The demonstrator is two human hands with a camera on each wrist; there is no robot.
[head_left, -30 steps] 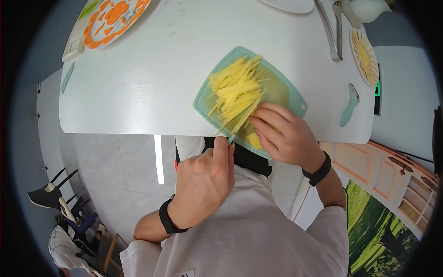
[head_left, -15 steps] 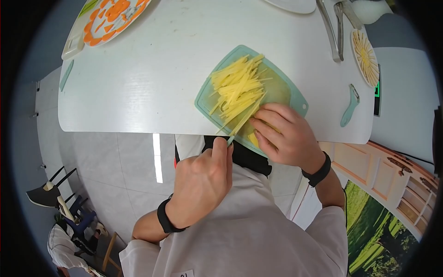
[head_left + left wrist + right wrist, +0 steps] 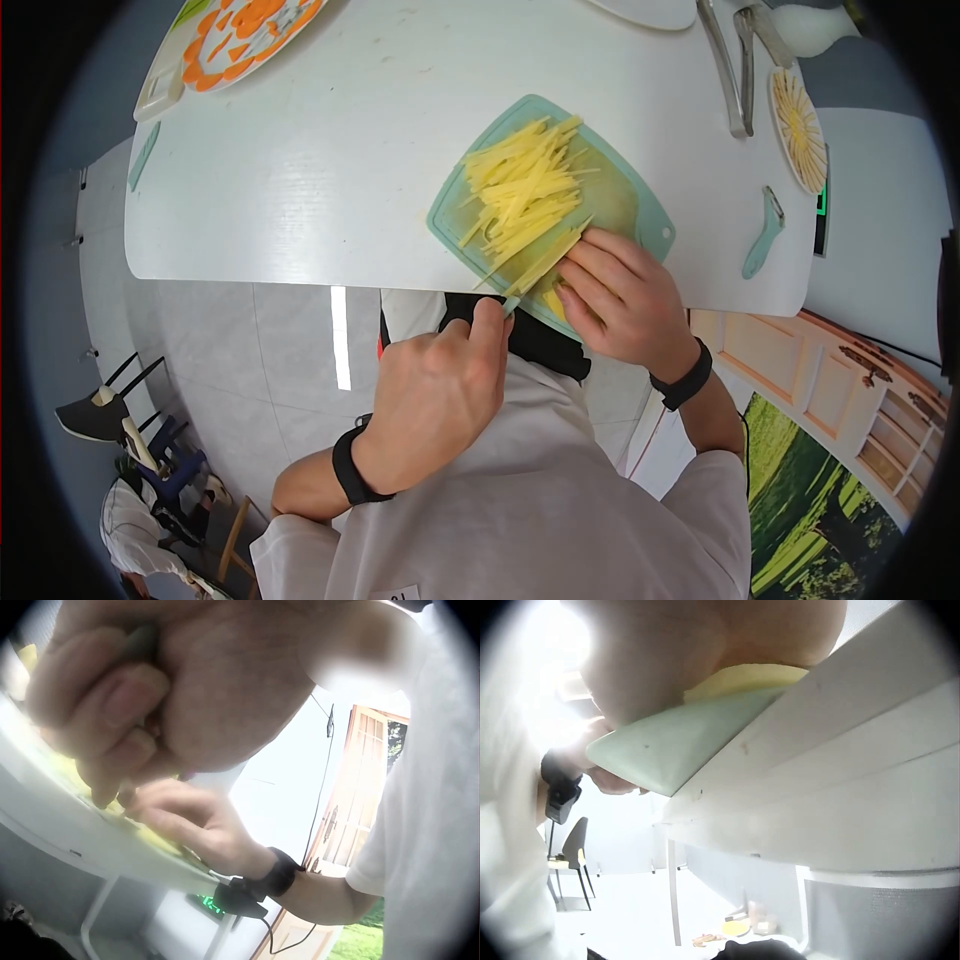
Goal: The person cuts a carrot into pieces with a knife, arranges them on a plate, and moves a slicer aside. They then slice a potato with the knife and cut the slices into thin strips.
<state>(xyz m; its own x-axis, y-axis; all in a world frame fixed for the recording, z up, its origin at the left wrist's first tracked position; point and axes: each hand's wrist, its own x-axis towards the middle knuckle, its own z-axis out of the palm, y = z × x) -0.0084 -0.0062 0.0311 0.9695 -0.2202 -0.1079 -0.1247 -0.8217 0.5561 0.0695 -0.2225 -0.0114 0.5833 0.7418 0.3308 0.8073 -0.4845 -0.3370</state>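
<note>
A heap of thin yellow potato strips (image 3: 525,180) lies on a light green cutting board (image 3: 607,188) at the table's near edge. My left hand (image 3: 435,385) grips the pale green handle (image 3: 511,304) of a knife, its forefinger stretched along the top. The blade lies among strips along the board's near side and barely shows. Beside it my right hand (image 3: 625,295) holds potato slices down on the board with bent fingertips and thumb. A yellow potato slice (image 3: 750,679) shows beneath that hand in the right wrist view.
At the right lie a peeler (image 3: 765,235), metal tongs (image 3: 735,75) and an oval plate (image 3: 798,130) of pale strips. A plate of orange slices (image 3: 235,45) stands far left, near a pale green handle (image 3: 145,157). Part of a white plate (image 3: 650,8) shows at the back.
My right fingertips have drawn back slightly to the right, away from the blade. More cut strips show beside the knife. The board and left hand sit slightly farther right in view.
</note>
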